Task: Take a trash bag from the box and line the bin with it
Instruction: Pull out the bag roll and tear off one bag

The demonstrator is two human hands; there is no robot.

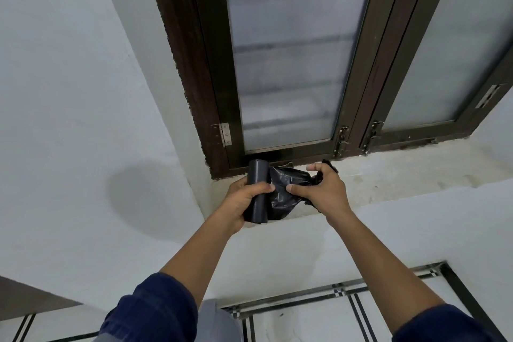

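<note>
A black roll of trash bags [257,175] stands nearly upright in my left hand [241,200], whose fingers wrap its lower half. A crumpled black trash bag [288,183] trails from the roll to the right. My right hand [322,189] grips that loose bag, thumb pressing near the roll and fingers bunched on its far end. Both hands are held over a pale window sill [388,172]. No box and no bin are in view.
A dark-framed window with frosted glass [288,64] rises behind the sill. White walls [83,91] flank it on the left and below. Tiled floor with dark border lines [319,314] lies at the bottom. A grey rounded object [219,322] shows between my sleeves.
</note>
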